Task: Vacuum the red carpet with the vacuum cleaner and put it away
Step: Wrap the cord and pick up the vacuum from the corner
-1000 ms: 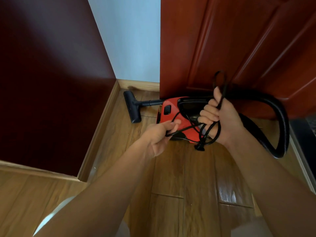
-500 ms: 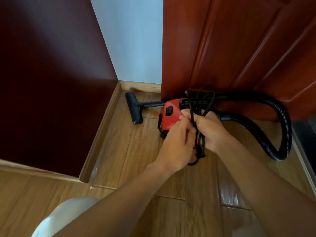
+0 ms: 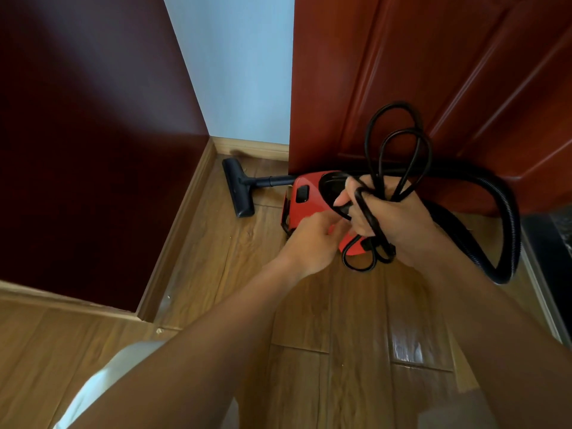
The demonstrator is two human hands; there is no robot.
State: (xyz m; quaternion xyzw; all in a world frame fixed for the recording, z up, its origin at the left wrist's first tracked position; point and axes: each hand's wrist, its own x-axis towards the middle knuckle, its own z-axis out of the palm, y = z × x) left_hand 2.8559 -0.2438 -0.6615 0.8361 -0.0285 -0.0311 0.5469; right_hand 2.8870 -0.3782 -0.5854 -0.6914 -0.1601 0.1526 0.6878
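A small red vacuum cleaner stands on the wooden floor against the foot of a red-brown door. Its black floor nozzle lies to the left near the skirting. Its ribbed black hose loops round on the right. My right hand is shut on a coiled bundle of black power cord, with loops standing above the fist and hanging below it. My left hand is just left of the bundle, fingers bent by a strand of cord; its grip is hidden. No red carpet is in view.
A dark maroon wall stands on the left with a wooden skirting. A pale blue wall strip fills the corner. The red-brown door stands behind the vacuum. A dark threshold runs along the right edge.
My right hand has lifted the cord bundle, so its loops now stand higher against the door. My left hand has dropped slightly lower and left of the bundle.
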